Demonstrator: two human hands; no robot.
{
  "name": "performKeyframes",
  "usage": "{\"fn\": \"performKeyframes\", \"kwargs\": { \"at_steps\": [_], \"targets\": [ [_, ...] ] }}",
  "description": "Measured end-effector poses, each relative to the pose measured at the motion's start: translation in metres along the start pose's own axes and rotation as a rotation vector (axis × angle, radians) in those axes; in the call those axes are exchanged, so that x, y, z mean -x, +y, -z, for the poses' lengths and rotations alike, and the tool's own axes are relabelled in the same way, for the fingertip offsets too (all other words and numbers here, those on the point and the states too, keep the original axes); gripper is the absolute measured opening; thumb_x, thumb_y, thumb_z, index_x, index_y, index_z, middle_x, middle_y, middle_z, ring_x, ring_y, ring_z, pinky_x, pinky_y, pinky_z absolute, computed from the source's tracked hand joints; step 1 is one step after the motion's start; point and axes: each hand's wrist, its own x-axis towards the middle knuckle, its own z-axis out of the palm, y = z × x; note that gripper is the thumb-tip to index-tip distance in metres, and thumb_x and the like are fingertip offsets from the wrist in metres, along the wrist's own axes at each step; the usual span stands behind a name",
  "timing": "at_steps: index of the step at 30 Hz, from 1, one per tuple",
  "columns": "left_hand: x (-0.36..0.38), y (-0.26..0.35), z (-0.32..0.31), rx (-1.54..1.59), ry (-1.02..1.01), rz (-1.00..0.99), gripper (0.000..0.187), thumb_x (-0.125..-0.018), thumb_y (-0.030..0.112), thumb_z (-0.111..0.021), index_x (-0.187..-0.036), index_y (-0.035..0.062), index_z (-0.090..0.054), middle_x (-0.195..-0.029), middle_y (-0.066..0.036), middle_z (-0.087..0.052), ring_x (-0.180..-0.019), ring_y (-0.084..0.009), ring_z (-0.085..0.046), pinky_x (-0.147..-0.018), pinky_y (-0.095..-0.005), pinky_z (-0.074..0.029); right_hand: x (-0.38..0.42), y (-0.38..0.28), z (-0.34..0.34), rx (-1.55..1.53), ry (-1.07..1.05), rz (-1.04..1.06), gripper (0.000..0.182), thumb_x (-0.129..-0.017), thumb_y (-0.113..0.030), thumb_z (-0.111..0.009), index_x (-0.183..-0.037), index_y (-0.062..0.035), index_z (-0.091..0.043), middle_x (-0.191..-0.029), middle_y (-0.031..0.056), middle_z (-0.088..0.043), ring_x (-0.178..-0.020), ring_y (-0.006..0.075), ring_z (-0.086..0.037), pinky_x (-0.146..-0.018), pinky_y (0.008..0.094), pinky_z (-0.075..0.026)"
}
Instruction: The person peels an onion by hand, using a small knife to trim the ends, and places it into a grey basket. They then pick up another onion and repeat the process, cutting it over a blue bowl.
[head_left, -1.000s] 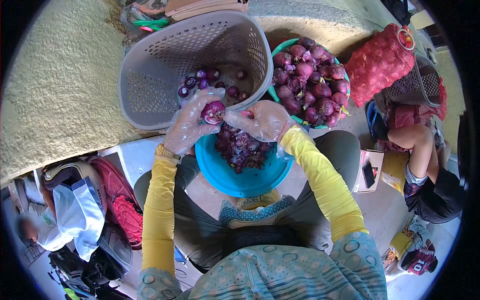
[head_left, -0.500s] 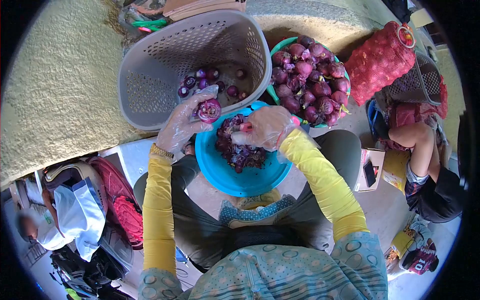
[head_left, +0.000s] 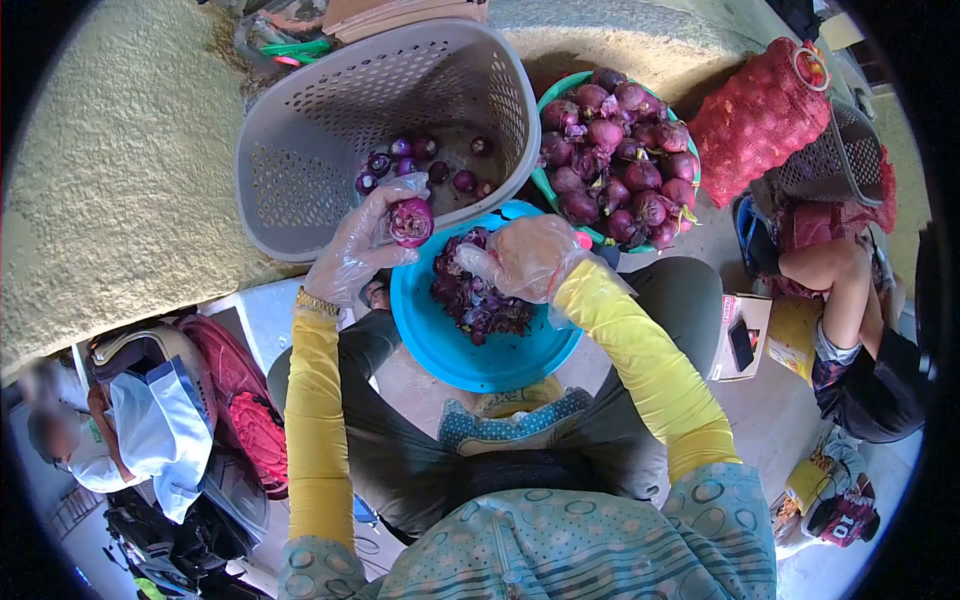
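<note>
In a clear plastic glove, my left hand (head_left: 358,240) holds a trimmed red onion (head_left: 410,222) by the near edge of the grey crate (head_left: 290,205). Several peeled onions lie inside the crate. My right hand (head_left: 520,255), also gloved, is closed over the blue basin (head_left: 480,375); a bit of pink shows beside its wrist, and what its fingers grip is hidden. Purple onion skins (head_left: 480,305) are heaped in the basin. Just beyond my right hand, a green basket (head_left: 545,188) is piled with unpeeled red onions (head_left: 640,178).
A red mesh sack (head_left: 755,125) stands at the upper right, near another grey crate (head_left: 850,155). A box with a phone (head_left: 741,345) lies right of my knee. Other people sit at the right and far left. Bags (head_left: 255,430) are at the left.
My left hand has shifted slightly left and down with the onion, which has turned a little. My right hand has rotated, and the pink handle in it no longer shows between its fingers.
</note>
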Motion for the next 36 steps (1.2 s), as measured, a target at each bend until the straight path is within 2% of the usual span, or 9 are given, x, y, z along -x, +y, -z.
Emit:
{"fn": "performKeyframes", "kwargs": {
  "at_steps": [3, 9, 11, 15, 17, 26, 31, 35, 36],
  "targets": [
    [0.000, -0.002, -0.001, 0.071, 0.003, 0.005, 0.072, -0.074, -0.005, -0.079, -0.138, 0.0058, -0.048, -0.146, -0.007, -0.047, -0.136, -0.0168, -0.044, -0.119, -0.0346, -0.032, 0.004, -0.003, 0.007, -0.013, 0.013, 0.001, 0.076, -0.088, -0.079, -0.049, -0.075, -0.0082, -0.074, -0.071, 0.0185, -0.068, -0.074, 0.0413, -0.067, -0.073, 0.0520, -0.052],
    [-0.003, -0.007, -0.012, 0.058, 0.062, -0.047, 0.070, -0.073, -0.008, -0.079, -0.135, 0.0052, -0.050, -0.151, -0.011, -0.045, -0.134, -0.0193, -0.049, -0.116, -0.0350, -0.037, 0.007, -0.004, 0.015, 0.042, -0.008, 0.047, 0.071, -0.081, -0.078, -0.061, -0.080, -0.0084, -0.075, -0.071, 0.0174, -0.069, -0.075, 0.0390, -0.068, -0.072, 0.0495, -0.053],
    [-0.004, -0.008, -0.012, 0.032, 0.059, -0.054, 0.070, -0.073, -0.008, -0.078, -0.136, 0.0050, -0.050, -0.151, -0.012, -0.045, -0.134, -0.0198, -0.049, -0.117, -0.0358, -0.037, 0.009, -0.005, 0.023, -0.122, -0.040, 0.012, 0.060, -0.082, -0.067, -0.067, -0.093, -0.0084, -0.077, -0.087, 0.0160, -0.074, -0.085, 0.0358, -0.071, -0.082, 0.0458, -0.054],
    [-0.002, -0.008, -0.012, 0.078, 0.058, -0.037, 0.069, -0.073, -0.008, -0.078, -0.135, 0.0038, -0.050, -0.152, -0.013, -0.045, -0.136, -0.0211, -0.048, -0.118, -0.0373, -0.037, 0.010, -0.007, 0.026, -0.331, 0.038, 0.009, 0.052, -0.086, -0.058, -0.067, -0.096, -0.0076, -0.076, -0.088, 0.0178, -0.074, -0.086, 0.0372, -0.071, -0.082, 0.0455, -0.054],
    [-0.002, -0.005, -0.013, 0.090, 0.055, -0.036, 0.069, -0.073, -0.008, -0.078, -0.136, 0.0035, -0.050, -0.153, -0.014, -0.045, -0.137, -0.0216, -0.048, -0.118, -0.0377, -0.037, 0.011, -0.010, 0.031, -0.597, 0.053, -0.013, 0.046, -0.089, -0.052, -0.065, -0.097, -0.0071, -0.075, -0.088, 0.0207, -0.073, -0.088, 0.0402, -0.070, -0.081, 0.0470, -0.053],
    [-0.001, -0.002, -0.012, 0.142, 0.031, -0.058, 0.077, -0.073, -0.003, -0.080, -0.143, 0.0033, -0.048, -0.158, -0.014, -0.039, -0.145, -0.0241, -0.039, -0.121, -0.0391, -0.033, 0.011, -0.007, 0.030, -0.399, 0.059, 0.077, 0.059, -0.096, -0.061, -0.053, -0.099, -0.0059, -0.074, -0.087, 0.0243, -0.070, -0.089, 0.0463, -0.067, -0.082, 0.0520, -0.051],
    [0.003, 0.005, -0.011, 0.243, 0.012, -0.007, 0.083, -0.073, 0.000, -0.082, -0.148, 0.0039, -0.045, -0.160, -0.014, -0.037, -0.148, -0.0239, -0.035, -0.122, -0.0390, -0.030, 0.006, 0.000, 0.023, -0.474, 0.010, 0.022, 0.073, -0.101, -0.066, -0.035, -0.100, -0.0027, -0.073, -0.089, 0.0230, -0.071, -0.091, 0.0428, -0.067, -0.087, 0.0500, -0.050],
    [-0.003, -0.014, -0.003, 0.094, -0.002, -0.090, 0.081, -0.074, -0.002, -0.082, -0.146, 0.0044, -0.046, -0.161, -0.013, -0.034, -0.143, -0.0234, -0.042, -0.120, -0.0389, -0.034, 0.011, 0.000, 0.022, -0.503, -0.051, 0.038, 0.084, -0.104, -0.065, -0.021, -0.101, -0.0001, -0.073, -0.089, 0.0214, -0.072, -0.092, 0.0407, -0.067, -0.090, 0.0468, -0.050],
    [-0.004, -0.018, -0.001, 0.080, -0.017, -0.119, 0.081, -0.074, -0.002, -0.082, -0.147, 0.0046, -0.046, -0.161, -0.014, -0.034, -0.144, -0.0237, -0.041, -0.120, -0.0385, -0.033, 0.012, -0.002, 0.024, -0.519, -0.175, -0.056, 0.078, -0.104, -0.063, -0.026, -0.098, -0.0016, -0.075, -0.088, 0.0209, -0.073, -0.091, 0.0403, -0.069, -0.087, 0.0469, -0.052]
  ]
}}
